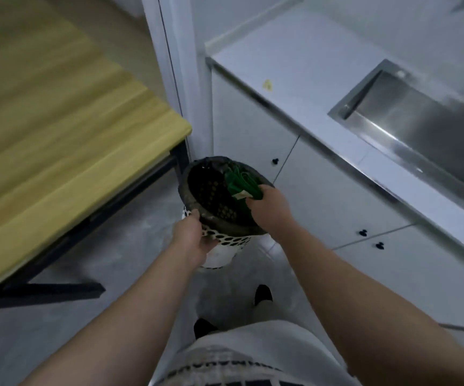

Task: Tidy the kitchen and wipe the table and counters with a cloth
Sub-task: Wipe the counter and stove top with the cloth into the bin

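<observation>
At bin [232, 242] | left hand [194, 240] grips rim | right hand [269, 207] pinches blurred green wad [242, 182]

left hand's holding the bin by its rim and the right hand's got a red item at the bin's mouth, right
Not quite: the item that the right hand holds is green, not red. The head view shows it at the mouth of the bin, and the left hand does grip the bin by its rim.
</observation>
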Action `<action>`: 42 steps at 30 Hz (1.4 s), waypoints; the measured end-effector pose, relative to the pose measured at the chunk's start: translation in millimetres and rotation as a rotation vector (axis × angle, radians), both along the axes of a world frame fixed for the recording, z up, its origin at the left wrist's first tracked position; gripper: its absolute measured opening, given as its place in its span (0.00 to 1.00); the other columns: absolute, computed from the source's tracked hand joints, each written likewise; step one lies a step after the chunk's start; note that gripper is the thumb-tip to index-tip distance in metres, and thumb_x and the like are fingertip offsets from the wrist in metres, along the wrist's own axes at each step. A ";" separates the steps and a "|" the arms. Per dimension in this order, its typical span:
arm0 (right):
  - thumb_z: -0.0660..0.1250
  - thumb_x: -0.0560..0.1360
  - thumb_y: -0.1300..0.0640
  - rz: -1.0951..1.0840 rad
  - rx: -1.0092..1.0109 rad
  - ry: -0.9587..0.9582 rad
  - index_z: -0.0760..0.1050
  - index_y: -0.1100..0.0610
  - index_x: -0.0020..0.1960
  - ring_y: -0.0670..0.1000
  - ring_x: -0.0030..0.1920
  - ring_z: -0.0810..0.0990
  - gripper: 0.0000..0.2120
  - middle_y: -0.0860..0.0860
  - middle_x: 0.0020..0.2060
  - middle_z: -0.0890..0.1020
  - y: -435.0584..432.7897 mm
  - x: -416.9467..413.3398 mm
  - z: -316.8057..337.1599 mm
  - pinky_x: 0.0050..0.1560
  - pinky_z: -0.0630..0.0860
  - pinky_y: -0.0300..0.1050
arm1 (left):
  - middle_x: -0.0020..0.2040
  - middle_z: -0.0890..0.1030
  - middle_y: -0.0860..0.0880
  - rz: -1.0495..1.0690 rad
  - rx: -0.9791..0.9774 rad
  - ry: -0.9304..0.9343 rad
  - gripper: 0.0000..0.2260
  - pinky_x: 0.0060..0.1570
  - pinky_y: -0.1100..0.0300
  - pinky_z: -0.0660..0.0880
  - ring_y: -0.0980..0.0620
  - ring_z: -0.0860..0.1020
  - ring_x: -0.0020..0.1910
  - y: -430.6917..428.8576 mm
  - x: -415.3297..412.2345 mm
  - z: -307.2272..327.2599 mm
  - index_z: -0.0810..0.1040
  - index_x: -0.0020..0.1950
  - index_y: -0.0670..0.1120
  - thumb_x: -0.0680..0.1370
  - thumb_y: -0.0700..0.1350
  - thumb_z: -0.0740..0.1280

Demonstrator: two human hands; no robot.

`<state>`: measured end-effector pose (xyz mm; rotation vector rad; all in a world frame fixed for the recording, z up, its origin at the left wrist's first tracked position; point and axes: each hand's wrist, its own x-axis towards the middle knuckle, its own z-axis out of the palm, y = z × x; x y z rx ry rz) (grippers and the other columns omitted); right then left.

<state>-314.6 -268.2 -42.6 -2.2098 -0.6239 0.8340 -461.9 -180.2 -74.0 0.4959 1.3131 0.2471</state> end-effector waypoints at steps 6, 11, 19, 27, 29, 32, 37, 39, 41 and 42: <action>0.62 0.79 0.59 0.036 0.071 -0.172 0.77 0.59 0.47 0.50 0.37 0.75 0.06 0.48 0.35 0.77 26.1 33.1 44.8 0.32 0.67 0.40 | 0.60 0.78 0.45 -0.047 0.074 -0.055 0.12 0.57 0.44 0.78 0.41 0.78 0.56 21.2 43.3 51.1 0.73 0.66 0.48 0.85 0.49 0.56; 0.61 0.80 0.58 0.029 0.080 -0.194 0.76 0.58 0.50 0.52 0.41 0.76 0.06 0.51 0.40 0.78 56.7 84.1 52.8 0.38 0.69 0.43 | 0.53 0.79 0.46 -0.012 0.081 -0.090 0.11 0.59 0.44 0.77 0.44 0.78 0.51 45.1 79.5 51.2 0.75 0.62 0.46 0.85 0.48 0.57; 0.63 0.80 0.57 0.141 0.129 -0.201 0.76 0.55 0.51 0.49 0.37 0.75 0.04 0.47 0.36 0.77 135.4 203.3 30.0 0.29 0.63 0.37 | 0.63 0.78 0.43 0.119 0.065 -0.012 0.15 0.53 0.43 0.81 0.39 0.77 0.61 82.9 146.2 8.5 0.77 0.63 0.44 0.84 0.50 0.59; 0.60 0.78 0.61 0.203 0.115 -0.379 0.75 0.57 0.53 0.52 0.42 0.75 0.07 0.50 0.42 0.77 206.7 339.6 31.4 0.42 0.67 0.42 | 0.57 0.81 0.47 0.235 0.029 0.037 0.18 0.46 0.48 0.79 0.39 0.78 0.59 101.3 199.0 3.0 0.77 0.64 0.47 0.84 0.57 0.57; 0.60 0.76 0.63 0.215 0.110 -0.459 0.76 0.58 0.53 0.54 0.44 0.77 0.08 0.52 0.43 0.79 227.4 370.0 23.4 0.42 0.69 0.43 | 0.57 0.81 0.48 0.269 0.036 0.058 0.18 0.51 0.45 0.80 0.40 0.79 0.58 103.8 207.0 2.6 0.77 0.64 0.48 0.83 0.57 0.58; 0.62 0.74 0.65 0.249 0.059 -0.591 0.76 0.61 0.53 0.59 0.47 0.78 0.09 0.57 0.46 0.80 256.5 405.7 8.9 0.42 0.73 0.46 | 0.54 0.81 0.50 0.297 0.041 0.106 0.17 0.53 0.44 0.79 0.42 0.79 0.57 111.1 212.5 -0.3 0.77 0.62 0.49 0.83 0.58 0.58; 0.63 0.73 0.65 0.387 -0.068 -0.757 0.76 0.61 0.60 0.64 0.52 0.78 0.16 0.60 0.52 0.80 283.6 446.2 -16.4 0.50 0.76 0.53 | 0.52 0.81 0.50 0.265 0.080 0.174 0.14 0.48 0.47 0.79 0.45 0.79 0.55 125.8 218.1 -4.8 0.78 0.54 0.50 0.84 0.57 0.57; 0.62 0.73 0.66 0.469 -0.111 -0.748 0.75 0.61 0.61 0.64 0.53 0.77 0.17 0.61 0.52 0.80 285.7 457.1 -29.6 0.51 0.76 0.54 | 0.52 0.81 0.50 0.255 0.096 0.202 0.13 0.46 0.48 0.79 0.45 0.78 0.55 133.3 218.2 -6.7 0.77 0.54 0.50 0.84 0.56 0.58; 0.61 0.72 0.67 0.565 -0.111 -0.752 0.75 0.63 0.59 0.65 0.52 0.77 0.16 0.62 0.52 0.79 285.6 465.2 -41.7 0.49 0.75 0.53 | 0.53 0.81 0.49 0.238 0.111 0.222 0.14 0.45 0.48 0.79 0.44 0.78 0.56 140.8 217.7 -5.7 0.78 0.55 0.50 0.84 0.57 0.58; 0.61 0.72 0.67 0.604 -0.109 -0.755 0.76 0.63 0.58 0.66 0.51 0.77 0.15 0.62 0.52 0.79 287.3 468.5 -44.9 0.49 0.74 0.52 | 0.54 0.81 0.49 0.227 0.116 0.223 0.15 0.46 0.48 0.79 0.44 0.78 0.56 144.4 217.7 -6.3 0.78 0.56 0.50 0.83 0.58 0.57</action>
